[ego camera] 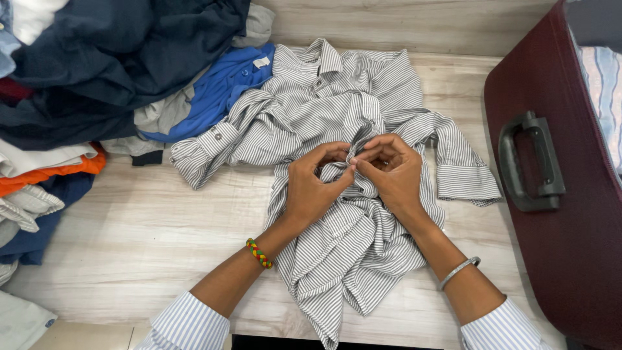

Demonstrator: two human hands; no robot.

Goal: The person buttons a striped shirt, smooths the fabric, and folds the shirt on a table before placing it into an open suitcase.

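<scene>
At the far left of the pale wooden worktop (129, 227) lies a heap of clothes (78, 84): a dark navy garment on top, a blue shirt (223, 87) poking out beside it, and an orange piece (52, 172) lower down among white and striped folds. Just right of the heap, a grey-and-white striped shirt (311, 104) is spread crumpled across the middle of the worktop, collar toward the far edge, one buttoned cuff reaching left toward the blue shirt and the other sleeve trailing right. The left hand (314, 185), with a red, yellow and green braided band (259, 253) on its wrist, rests on the shirt's front, its fingers curled and its grip pinched closed on a fold of the striped cloth at the middle. The right hand (392, 168), with a thin silver bangle (459, 271) on its wrist, meets it fingertip to fingertip, its grip likewise closed tight on the same bit of cloth. Both forearms come out of light blue striped sleeves. At the far right a maroon suitcase (570, 246) with a black handle (532, 162) stands just beside the shirt's sleeve, apart from the hands.
</scene>
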